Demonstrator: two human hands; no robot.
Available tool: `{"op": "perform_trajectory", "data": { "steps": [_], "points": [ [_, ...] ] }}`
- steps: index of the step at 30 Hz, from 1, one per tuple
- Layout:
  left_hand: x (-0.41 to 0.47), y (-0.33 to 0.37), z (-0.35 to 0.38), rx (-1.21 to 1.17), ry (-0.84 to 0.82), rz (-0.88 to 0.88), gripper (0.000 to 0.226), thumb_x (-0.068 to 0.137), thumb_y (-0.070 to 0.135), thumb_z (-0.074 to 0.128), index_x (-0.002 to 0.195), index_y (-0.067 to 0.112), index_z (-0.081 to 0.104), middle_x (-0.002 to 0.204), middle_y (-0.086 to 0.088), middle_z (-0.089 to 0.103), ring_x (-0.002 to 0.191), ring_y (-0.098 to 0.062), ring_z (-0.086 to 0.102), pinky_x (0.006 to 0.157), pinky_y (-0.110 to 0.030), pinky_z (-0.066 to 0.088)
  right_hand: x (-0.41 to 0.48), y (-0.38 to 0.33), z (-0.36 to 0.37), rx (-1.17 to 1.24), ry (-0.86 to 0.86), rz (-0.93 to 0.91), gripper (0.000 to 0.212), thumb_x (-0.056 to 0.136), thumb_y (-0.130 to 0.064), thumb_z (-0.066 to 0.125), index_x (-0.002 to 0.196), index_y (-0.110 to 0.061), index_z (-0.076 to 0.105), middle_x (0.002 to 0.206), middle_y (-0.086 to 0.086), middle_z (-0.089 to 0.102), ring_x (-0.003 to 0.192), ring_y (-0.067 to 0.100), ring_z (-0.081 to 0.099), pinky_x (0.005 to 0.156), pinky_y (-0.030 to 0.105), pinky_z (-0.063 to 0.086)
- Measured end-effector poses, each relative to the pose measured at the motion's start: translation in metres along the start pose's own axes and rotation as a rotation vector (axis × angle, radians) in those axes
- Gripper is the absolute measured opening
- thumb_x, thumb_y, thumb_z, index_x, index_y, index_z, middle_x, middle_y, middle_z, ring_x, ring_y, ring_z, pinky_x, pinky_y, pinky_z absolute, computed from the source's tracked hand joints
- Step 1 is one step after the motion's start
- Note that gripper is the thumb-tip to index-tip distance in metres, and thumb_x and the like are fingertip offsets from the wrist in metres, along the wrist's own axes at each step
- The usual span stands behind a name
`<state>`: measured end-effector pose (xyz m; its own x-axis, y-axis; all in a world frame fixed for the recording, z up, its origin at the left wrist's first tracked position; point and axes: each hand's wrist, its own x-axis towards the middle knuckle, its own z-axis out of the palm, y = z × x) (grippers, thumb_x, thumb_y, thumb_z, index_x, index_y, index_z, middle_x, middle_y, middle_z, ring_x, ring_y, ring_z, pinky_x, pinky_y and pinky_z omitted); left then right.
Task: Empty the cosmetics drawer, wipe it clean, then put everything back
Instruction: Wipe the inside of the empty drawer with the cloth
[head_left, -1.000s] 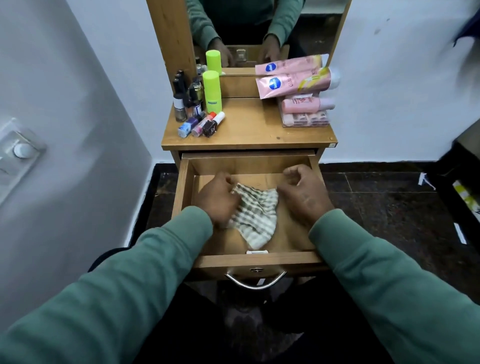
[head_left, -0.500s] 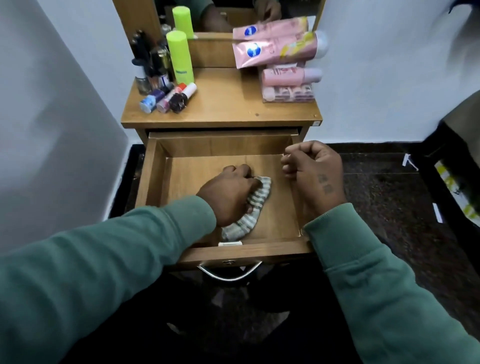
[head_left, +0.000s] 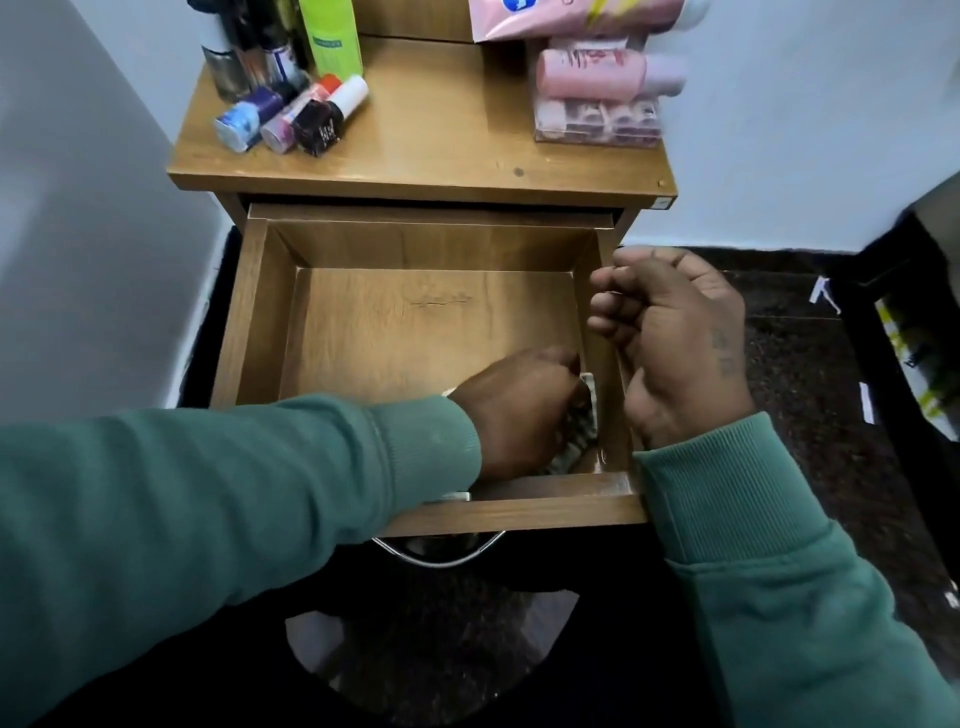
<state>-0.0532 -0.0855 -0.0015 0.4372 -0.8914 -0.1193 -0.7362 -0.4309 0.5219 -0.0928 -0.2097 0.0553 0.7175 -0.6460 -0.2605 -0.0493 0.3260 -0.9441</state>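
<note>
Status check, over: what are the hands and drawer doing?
Left hand grips cloth in drawer, near-right corner. Right hand fisted, empty, at right wall. Cosmetics out on tabletop; nothing blocking.

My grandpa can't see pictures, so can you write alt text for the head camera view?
A person's left hand holds a striped cloth in the near right corner of an open wooden drawer. The curled right hand is beside its right wall.

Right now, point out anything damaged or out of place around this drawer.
A thin dark line, like a crack, runs across the drawer floor near its middle. Three small bottles lie tipped on the tabletop.
</note>
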Motion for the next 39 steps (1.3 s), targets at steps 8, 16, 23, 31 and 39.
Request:
{"op": "perform_trajectory", "data": {
  "steps": [8, 16, 23, 31, 39],
  "points": [
    [-0.005, -0.01, -0.001, -0.133, -0.197, 0.173, 0.019, 0.097, 0.009, 0.061, 0.109, 0.016, 0.073, 0.113, 0.003, 0.056, 0.101, -0.013, 0.057, 0.086, -0.029, 0.054, -0.001, 0.001, -0.001, -0.036, -0.011, -0.008, 0.011, 0.095, -0.001, 0.06, 0.098, -0.006, 0.069, 0.08, 0.011, 0.07, 0.066, 0.015, 0.062, 0.057, 0.023, 0.054],
    [0.005, -0.008, -0.03, -0.062, -0.421, 0.184, 0.032, 0.097, 0.003, 0.059, 0.117, 0.021, 0.075, 0.102, 0.011, 0.06, 0.091, -0.005, 0.058, 0.075, -0.011, 0.046, -0.001, -0.001, 0.001, -0.026, -0.018, -0.002, 0.012, 0.095, 0.001, 0.058, 0.097, -0.005, 0.069, 0.077, 0.011, 0.07, 0.063, 0.015, 0.061, 0.055, 0.023, 0.053],
    [-0.018, 0.012, -0.053, -0.736, -0.205, -0.11, 0.016, 0.096, 0.011, 0.069, 0.11, 0.013, 0.077, 0.1, 0.001, 0.079, 0.091, -0.011, 0.074, 0.085, -0.029, 0.06, 0.002, -0.001, -0.003, 0.073, 0.001, 0.032, 0.011, 0.095, 0.0, 0.059, 0.099, -0.006, 0.067, 0.073, 0.01, 0.07, 0.058, 0.013, 0.06, 0.053, 0.022, 0.051],
    [-0.016, 0.026, -0.034, -0.307, -0.222, 0.156, 0.017, 0.097, 0.016, 0.068, 0.109, 0.021, 0.079, 0.098, 0.021, 0.064, 0.098, 0.002, 0.062, 0.087, -0.015, 0.05, 0.002, -0.003, -0.009, 0.125, 0.015, 0.063, 0.016, 0.096, -0.002, 0.06, 0.111, -0.004, 0.067, 0.077, 0.01, 0.072, 0.06, 0.013, 0.062, 0.056, 0.023, 0.054],
    [0.01, 0.011, -0.038, -0.135, -0.445, 0.278, 0.029, 0.099, 0.012, 0.062, 0.124, 0.019, 0.074, 0.117, 0.01, 0.066, 0.103, -0.003, 0.062, 0.094, -0.023, 0.053, -0.003, -0.003, -0.004, 0.098, 0.001, 0.041, 0.01, 0.098, -0.001, 0.058, 0.104, -0.006, 0.064, 0.074, 0.008, 0.07, 0.056, 0.011, 0.059, 0.054, 0.021, 0.051]
  ]
}}
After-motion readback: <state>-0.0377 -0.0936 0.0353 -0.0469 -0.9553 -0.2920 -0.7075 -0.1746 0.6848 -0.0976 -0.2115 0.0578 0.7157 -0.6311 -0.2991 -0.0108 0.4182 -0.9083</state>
